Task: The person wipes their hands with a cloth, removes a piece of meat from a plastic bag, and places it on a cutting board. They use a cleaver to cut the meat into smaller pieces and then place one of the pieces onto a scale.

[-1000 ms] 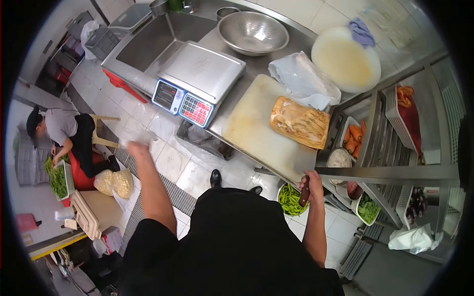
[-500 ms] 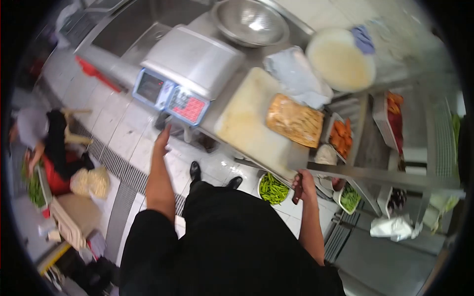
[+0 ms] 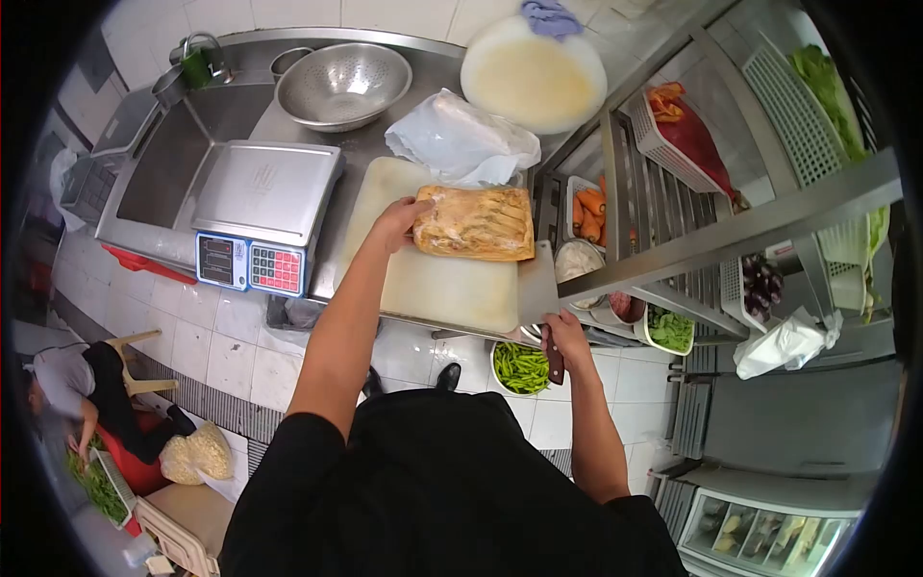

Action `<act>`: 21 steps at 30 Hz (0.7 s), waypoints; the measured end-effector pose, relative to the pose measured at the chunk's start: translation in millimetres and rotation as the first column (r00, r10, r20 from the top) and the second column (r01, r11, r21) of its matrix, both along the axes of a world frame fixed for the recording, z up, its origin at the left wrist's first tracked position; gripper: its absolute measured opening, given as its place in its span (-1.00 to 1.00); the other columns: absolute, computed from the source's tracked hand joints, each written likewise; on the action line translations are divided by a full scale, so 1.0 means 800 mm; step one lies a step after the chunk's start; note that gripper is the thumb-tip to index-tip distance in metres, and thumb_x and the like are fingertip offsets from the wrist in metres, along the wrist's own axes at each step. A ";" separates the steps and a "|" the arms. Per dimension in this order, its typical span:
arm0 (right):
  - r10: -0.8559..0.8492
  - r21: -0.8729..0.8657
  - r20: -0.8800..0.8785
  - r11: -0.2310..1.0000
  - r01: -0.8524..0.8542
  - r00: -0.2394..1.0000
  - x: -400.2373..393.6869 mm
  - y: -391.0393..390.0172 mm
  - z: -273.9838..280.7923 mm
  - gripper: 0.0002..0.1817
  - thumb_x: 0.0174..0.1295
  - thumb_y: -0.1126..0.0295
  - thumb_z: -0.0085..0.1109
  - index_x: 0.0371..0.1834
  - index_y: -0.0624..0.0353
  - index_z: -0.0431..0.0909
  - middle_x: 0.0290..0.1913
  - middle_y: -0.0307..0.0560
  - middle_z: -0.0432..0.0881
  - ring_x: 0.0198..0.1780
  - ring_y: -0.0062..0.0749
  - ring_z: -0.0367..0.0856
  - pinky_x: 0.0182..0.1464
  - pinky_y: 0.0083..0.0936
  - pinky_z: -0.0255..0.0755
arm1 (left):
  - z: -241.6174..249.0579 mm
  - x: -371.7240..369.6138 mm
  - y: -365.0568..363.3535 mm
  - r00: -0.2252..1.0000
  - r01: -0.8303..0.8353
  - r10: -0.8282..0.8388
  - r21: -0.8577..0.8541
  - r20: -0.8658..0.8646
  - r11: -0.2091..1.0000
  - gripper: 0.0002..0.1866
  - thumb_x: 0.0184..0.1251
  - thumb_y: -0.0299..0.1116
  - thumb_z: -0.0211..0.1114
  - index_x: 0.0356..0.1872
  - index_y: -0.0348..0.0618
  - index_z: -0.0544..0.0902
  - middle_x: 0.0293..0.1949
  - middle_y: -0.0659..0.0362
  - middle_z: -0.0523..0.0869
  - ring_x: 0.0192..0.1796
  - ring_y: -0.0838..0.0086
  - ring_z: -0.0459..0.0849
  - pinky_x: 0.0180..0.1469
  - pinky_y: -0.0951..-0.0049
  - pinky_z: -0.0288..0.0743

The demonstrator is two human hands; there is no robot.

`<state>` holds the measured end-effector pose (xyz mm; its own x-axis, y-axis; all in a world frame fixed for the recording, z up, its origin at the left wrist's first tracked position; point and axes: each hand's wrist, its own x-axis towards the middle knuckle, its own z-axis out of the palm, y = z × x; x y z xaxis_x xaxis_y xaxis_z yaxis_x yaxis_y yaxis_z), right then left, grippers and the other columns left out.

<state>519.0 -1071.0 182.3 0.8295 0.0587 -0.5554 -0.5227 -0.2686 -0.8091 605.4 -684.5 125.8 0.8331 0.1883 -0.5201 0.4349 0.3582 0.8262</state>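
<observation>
A block of golden-brown food wrapped in clear plastic (image 3: 476, 223) lies on the white cutting board (image 3: 385, 274). My left hand (image 3: 397, 224) grips the block's left end, fingers over its upper left corner. In my right hand (image 3: 567, 341) is a cleaver (image 3: 536, 284), its brown handle inside my fist. The cleaver's broad blade lies over the board's right end, close to the block's lower right corner. Just behind the block, a white plastic bag (image 3: 461, 139) covers something pale.
A digital scale (image 3: 264, 197) stands left of the board, beside the sink (image 3: 192, 135). Behind are a steel colander (image 3: 343, 87) and a round board (image 3: 534, 77). The metal rack (image 3: 731, 236) borders the right side. Green chillies (image 3: 520, 367) sit below the counter. A person (image 3: 96, 394) works at lower left.
My left hand has moved from beside the counter onto the wrapped block. My right hand keeps the cleaver at the board's right end. The view has turned and levelled.
</observation>
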 end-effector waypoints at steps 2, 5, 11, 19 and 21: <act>0.044 0.004 -0.013 0.999 -0.044 0.999 0.006 0.006 0.004 -0.89 0.36 0.33 0.12 -0.18 0.09 0.49 -0.60 -0.27 0.50 -0.67 -0.52 0.48 -0.64 -0.49 0.39 | 0.000 0.019 -0.007 0.970 0.235 -0.239 -0.082 -0.050 0.969 -0.36 0.18 -0.29 0.45 0.31 -0.22 0.49 0.05 0.05 0.69 0.01 0.27 0.72 -0.03 0.22 0.63; 0.044 0.068 -0.069 0.997 -0.040 0.997 0.008 0.017 0.009 -0.89 0.35 0.32 0.12 -0.19 0.08 0.49 -0.60 -0.27 0.49 -0.67 -0.51 0.48 -0.65 -0.48 0.38 | 0.011 0.014 -0.023 0.986 0.119 -0.116 0.012 -0.116 0.993 -0.45 0.11 -0.42 0.44 0.18 -0.23 0.55 -0.02 0.08 0.72 -0.07 0.29 0.74 -0.15 0.22 0.67; 0.096 0.186 -0.139 0.980 -0.069 0.986 0.002 0.052 -0.015 -0.87 0.34 0.33 0.16 -0.19 0.10 0.45 -0.61 -0.25 0.49 -0.68 -0.47 0.48 -0.65 -0.45 0.40 | 0.007 -0.020 -0.041 0.990 -0.058 0.053 0.034 0.131 0.998 -0.39 -0.02 -0.56 0.44 0.17 -0.23 0.54 -0.04 0.09 0.70 -0.04 0.35 0.71 -0.09 0.28 0.64; 0.205 0.129 -0.071 0.972 -0.194 0.976 0.021 0.051 -0.012 -0.86 0.33 0.33 0.11 -0.18 0.14 0.49 -0.59 -0.21 0.49 -0.69 -0.47 0.46 -0.64 -0.44 0.40 | 0.012 -0.047 -0.022 0.990 -0.099 0.083 0.139 0.117 0.985 -0.31 0.06 -0.49 0.42 0.28 -0.16 0.36 0.05 0.06 0.61 0.02 0.31 0.68 -0.01 0.21 0.62; 0.226 0.137 -0.021 0.966 -0.221 0.974 0.026 0.043 -0.009 -0.85 0.33 0.33 0.12 -0.16 0.16 0.49 -0.58 -0.21 0.49 -0.69 -0.47 0.47 -0.62 -0.46 0.40 | 0.007 -0.039 -0.010 0.993 -0.080 0.072 0.093 0.090 0.992 -0.29 0.10 -0.46 0.42 0.31 -0.13 0.31 0.07 0.05 0.60 0.02 0.28 0.68 -0.02 0.17 0.63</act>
